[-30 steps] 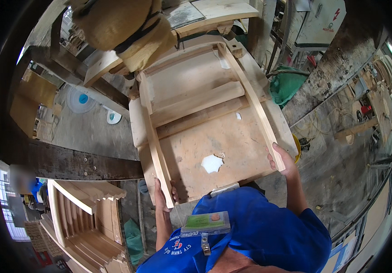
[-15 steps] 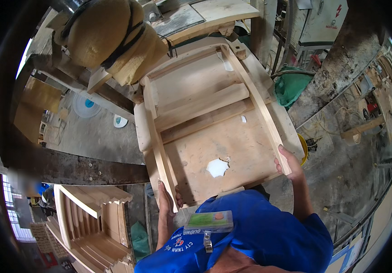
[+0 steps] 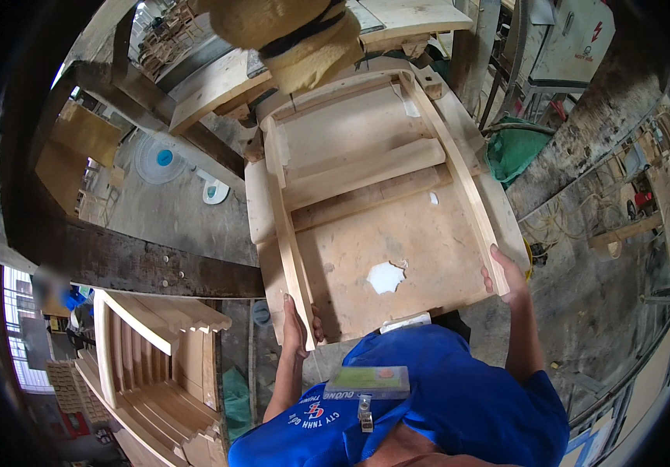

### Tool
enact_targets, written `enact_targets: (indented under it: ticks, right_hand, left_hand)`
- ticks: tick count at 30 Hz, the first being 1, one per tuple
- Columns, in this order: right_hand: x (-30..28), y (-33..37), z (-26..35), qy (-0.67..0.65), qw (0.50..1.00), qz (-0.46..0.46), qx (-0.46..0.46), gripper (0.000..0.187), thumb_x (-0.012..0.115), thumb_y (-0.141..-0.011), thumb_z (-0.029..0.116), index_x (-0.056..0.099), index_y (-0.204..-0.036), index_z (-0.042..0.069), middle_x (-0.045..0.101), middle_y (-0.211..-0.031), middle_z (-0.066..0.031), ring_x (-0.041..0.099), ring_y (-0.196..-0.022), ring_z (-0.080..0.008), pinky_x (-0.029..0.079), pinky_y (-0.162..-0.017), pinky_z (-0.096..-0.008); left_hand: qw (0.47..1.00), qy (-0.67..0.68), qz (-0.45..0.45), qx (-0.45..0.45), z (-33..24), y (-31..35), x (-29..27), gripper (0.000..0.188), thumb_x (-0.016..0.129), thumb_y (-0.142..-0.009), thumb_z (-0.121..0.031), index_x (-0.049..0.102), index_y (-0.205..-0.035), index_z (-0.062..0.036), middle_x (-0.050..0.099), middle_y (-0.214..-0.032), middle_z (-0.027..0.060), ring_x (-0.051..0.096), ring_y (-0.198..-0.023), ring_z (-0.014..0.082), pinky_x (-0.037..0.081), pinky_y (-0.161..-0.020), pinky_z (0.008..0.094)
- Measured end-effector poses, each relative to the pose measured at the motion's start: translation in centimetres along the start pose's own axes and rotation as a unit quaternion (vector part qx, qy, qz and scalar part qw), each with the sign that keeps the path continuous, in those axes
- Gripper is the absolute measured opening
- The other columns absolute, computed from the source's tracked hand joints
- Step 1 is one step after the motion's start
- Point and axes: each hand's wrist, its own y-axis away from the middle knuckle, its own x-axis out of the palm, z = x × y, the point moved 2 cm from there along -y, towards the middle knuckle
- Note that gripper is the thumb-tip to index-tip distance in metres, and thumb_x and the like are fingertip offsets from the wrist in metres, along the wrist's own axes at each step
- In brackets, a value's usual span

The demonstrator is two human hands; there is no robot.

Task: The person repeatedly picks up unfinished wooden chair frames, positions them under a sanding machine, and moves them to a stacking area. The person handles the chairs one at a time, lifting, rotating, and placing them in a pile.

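Below and right of the left hand (image 3: 294, 325), white lettering (image 3: 335, 418) runs around a red-and-white emblem (image 3: 314, 410) on the blue shirt (image 3: 467, 381). Above it, a badge (image 3: 374, 392) carries a green card (image 3: 366, 377), its print illegible. Well beyond the right hand (image 3: 509, 277), a pale cabinet (image 3: 564, 58) bears a red lightning-bolt sign (image 3: 597, 31) over small red lettering (image 3: 584, 57).
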Motion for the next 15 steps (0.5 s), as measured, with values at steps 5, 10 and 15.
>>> enact_targets:
  ticks: [5,10,15]
  right_hand:
    - [0.15,0.01,0.10,0.004,1.000,0.013,-0.008,0.054,0.065,-0.096,0.058,0.061,-0.108,0.006,0.059,-0.070,-0.0050,0.054,-0.050,-0.0165,0.042,-0.045,-0.0307]
    - [-0.08,0.00,-0.25,0.002,1.000,0.014,0.010,0.057,0.062,-0.097,0.062,0.061,-0.111,0.006,0.058,-0.070,-0.0041,0.054,-0.049,-0.0168,0.042,-0.045,-0.0319]
    - [0.32,0.54,-0.77,-0.005,1.000,0.027,0.009,0.056,0.064,-0.097,0.061,0.060,-0.112,0.006,0.058,-0.070,-0.0046,0.054,-0.050,-0.0173,0.042,-0.045,-0.0314]
  left_hand:
    - [1.000,-0.008,0.002,0.012,0.51,-0.57,-0.64,0.082,0.034,-0.094,-0.085,0.060,-0.099,-0.0073,0.055,-0.061,0.0054,0.053,-0.045,0.0204,0.044,-0.041,0.0345]
    - [0.999,0.013,0.028,0.016,0.61,-0.41,-0.82,0.081,0.035,-0.096,-0.083,0.062,-0.102,-0.0070,0.056,-0.061,0.0056,0.054,-0.046,0.0197,0.045,-0.042,0.0338]
    - [0.999,-0.009,0.008,0.034,0.00,0.43,-1.19,0.080,0.035,-0.097,-0.082,0.062,-0.103,-0.0069,0.056,-0.063,0.0055,0.053,-0.046,0.0191,0.044,-0.042,0.0329]
